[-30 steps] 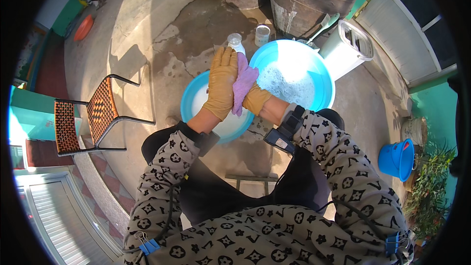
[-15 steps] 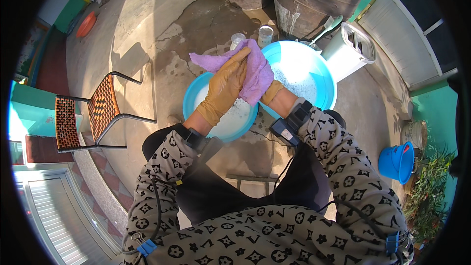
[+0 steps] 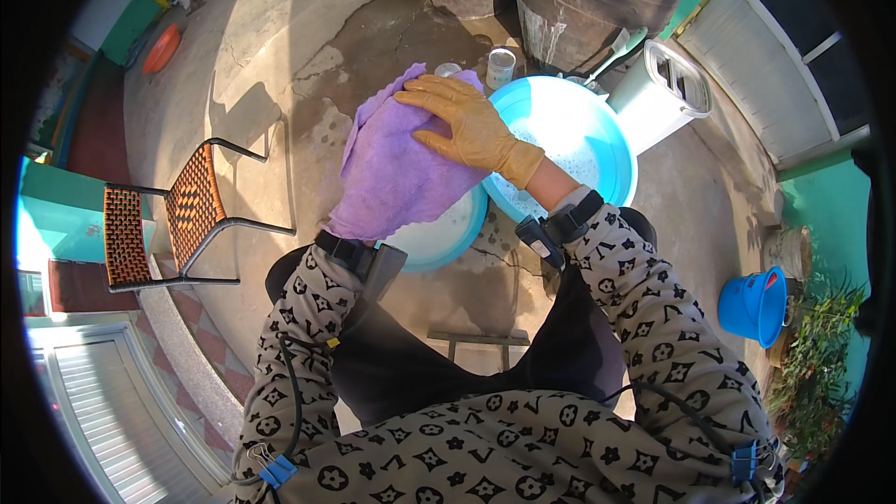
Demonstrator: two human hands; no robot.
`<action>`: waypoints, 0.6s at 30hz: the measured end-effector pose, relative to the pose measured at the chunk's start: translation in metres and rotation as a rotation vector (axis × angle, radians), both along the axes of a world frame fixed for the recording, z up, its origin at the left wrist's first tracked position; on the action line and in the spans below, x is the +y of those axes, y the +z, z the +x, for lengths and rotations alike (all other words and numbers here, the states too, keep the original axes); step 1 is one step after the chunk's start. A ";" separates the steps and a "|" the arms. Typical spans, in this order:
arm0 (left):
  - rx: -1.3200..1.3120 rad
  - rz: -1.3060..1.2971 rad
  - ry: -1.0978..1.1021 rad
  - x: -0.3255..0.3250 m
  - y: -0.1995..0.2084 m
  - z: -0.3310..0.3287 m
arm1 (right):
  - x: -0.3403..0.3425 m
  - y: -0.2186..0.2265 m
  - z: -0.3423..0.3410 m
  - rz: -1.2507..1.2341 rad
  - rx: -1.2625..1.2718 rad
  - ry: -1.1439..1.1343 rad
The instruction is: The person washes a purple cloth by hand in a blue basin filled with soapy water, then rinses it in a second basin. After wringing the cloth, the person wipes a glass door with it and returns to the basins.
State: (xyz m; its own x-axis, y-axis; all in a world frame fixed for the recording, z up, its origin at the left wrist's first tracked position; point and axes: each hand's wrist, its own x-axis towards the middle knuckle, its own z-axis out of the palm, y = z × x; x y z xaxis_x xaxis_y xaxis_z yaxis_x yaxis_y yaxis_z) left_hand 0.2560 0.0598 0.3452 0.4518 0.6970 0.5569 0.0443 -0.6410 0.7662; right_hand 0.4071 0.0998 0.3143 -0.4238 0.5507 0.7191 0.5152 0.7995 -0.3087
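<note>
A purple cloth (image 3: pixel 397 173) is spread out over my left hand, which is hidden under it; only the left sleeve and wrist strap show below. My right hand (image 3: pixel 471 126), in a tan rubber glove, lies on top of the cloth with the fingers stretched and the thumb apart. Under the cloth, partly covered, stands a blue basin (image 3: pixel 474 235) of whitish water. A larger blue basin (image 3: pixel 623 154) with suds sits to its right, below my right wrist.
Beyond the basins stand two clear containers (image 3: pixel 500 70), big brown pots (image 3: pixel 597 0) and a white bin (image 3: pixel 658 98) with a pale green brush (image 3: pixel 621 51). At left is a woven chair (image 3: pixel 194 201). A blue bucket (image 3: pixel 747 313) and plants (image 3: pixel 821 355) are at right.
The cloth, bunched between both hands before, is now opened out over my left hand. My right hand has moved left and up, onto the top of the cloth.
</note>
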 end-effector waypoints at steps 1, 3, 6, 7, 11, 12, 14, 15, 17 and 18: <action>0.307 0.117 0.040 0.015 0.009 0.001 | 0.001 0.006 0.002 -0.118 0.139 0.024; 0.466 0.154 0.006 0.035 0.019 0.002 | -0.001 0.015 0.002 -0.419 0.499 0.092; 0.641 0.415 0.126 0.041 0.014 -0.003 | -0.005 0.026 -0.004 -0.615 0.926 0.291; 0.615 0.582 0.214 0.038 0.009 -0.004 | -0.008 0.027 -0.007 -0.675 1.054 0.372; 0.606 0.493 0.284 0.021 -0.013 -0.016 | -0.016 0.020 -0.017 -1.385 1.429 0.810; 0.497 0.313 0.180 0.018 -0.018 -0.019 | -0.017 0.015 -0.019 -1.432 1.400 0.780; 0.334 0.031 0.043 0.014 -0.030 -0.022 | -0.014 0.003 -0.020 -1.516 1.297 0.819; 0.273 -0.078 0.001 0.013 -0.036 -0.023 | -0.013 -0.005 -0.022 -1.377 1.135 0.750; 0.199 -0.217 -0.067 0.012 -0.048 -0.022 | -0.011 -0.023 -0.026 -1.107 0.812 0.422; 0.180 -0.258 -0.094 0.012 -0.053 -0.021 | -0.010 -0.032 -0.027 -1.139 0.856 0.339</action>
State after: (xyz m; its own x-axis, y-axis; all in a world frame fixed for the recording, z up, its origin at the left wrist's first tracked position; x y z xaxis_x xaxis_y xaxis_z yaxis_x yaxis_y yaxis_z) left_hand 0.2350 0.0714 0.2919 0.5959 0.7552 0.2731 0.1435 -0.4347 0.8891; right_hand 0.3798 0.0894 0.2821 -0.3227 0.9442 0.0665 -0.3054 -0.0374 -0.9515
